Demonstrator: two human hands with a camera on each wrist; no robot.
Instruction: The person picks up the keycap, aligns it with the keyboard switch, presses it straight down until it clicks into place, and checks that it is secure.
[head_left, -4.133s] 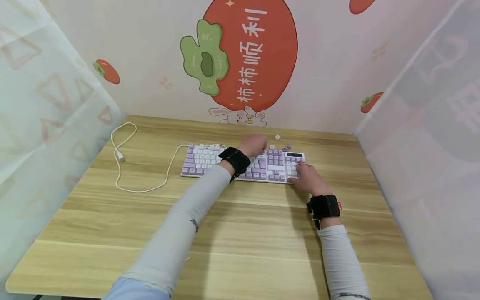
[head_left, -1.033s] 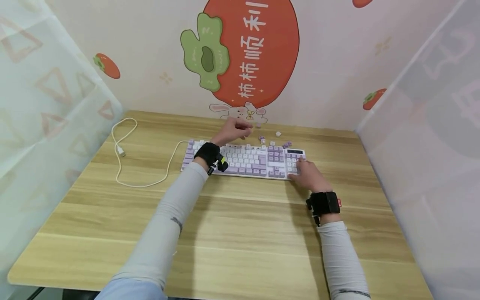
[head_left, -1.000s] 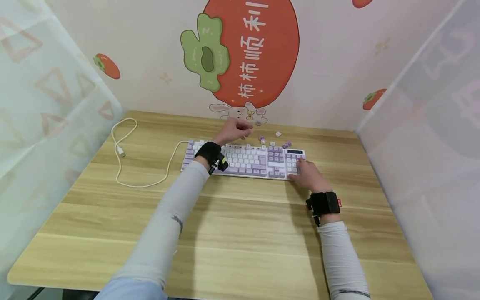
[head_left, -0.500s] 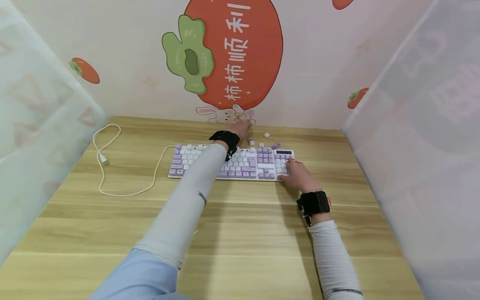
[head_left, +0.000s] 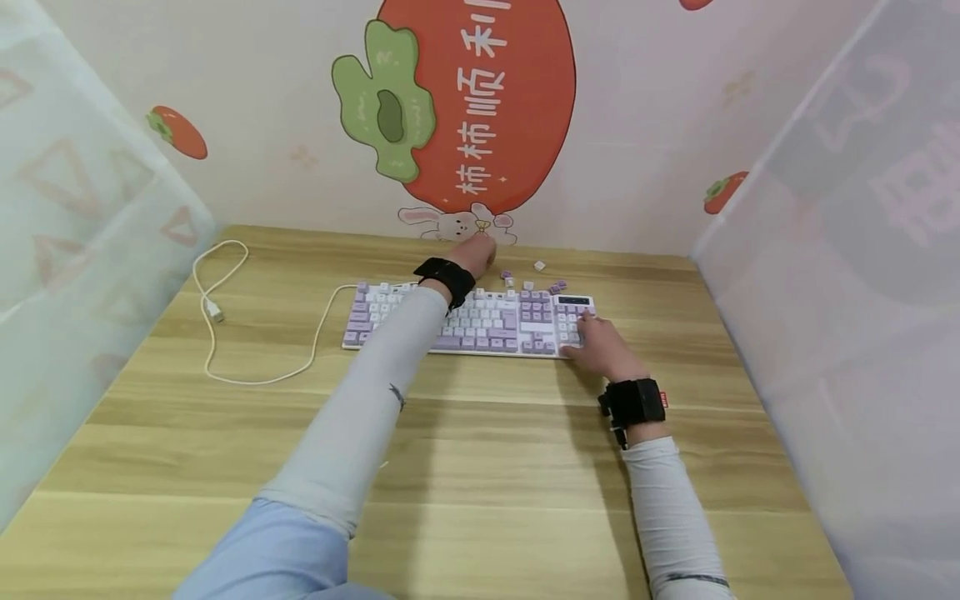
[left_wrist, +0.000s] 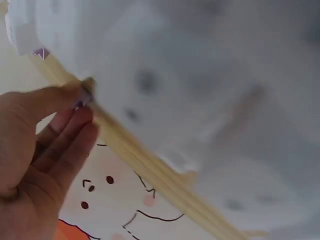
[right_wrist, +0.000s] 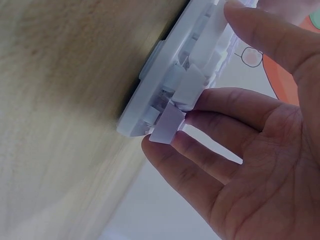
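A white and purple keyboard (head_left: pixel 491 321) lies near the back of the wooden table, several of its keys out of sight under my left forearm. My left hand (head_left: pixel 474 252) is just beyond its back edge; in the left wrist view the thumb and fingers pinch a small purple keycap (left_wrist: pixel 81 100). At the keyboard's right end rests my right hand (head_left: pixel 602 344), with thumb and fairly straight fingertips touching the number pad keys (right_wrist: pixel 170 122). Loose behind the keyboard are a purple keycap (head_left: pixel 506 274), a white keycap (head_left: pixel 540 266) and several others.
A white cable (head_left: pixel 262 382) loops out from the keyboard to the left, ending in a USB plug (head_left: pixel 215 312). A patterned wall (head_left: pixel 630 150) rises right behind the table (head_left: pixel 510 458), with pale side panels left and right.
My left hand has moved from above the keyboard to the table's back, where it has taken hold of a purple keycap that lay near the wall. My right hand has stayed on the number pad.
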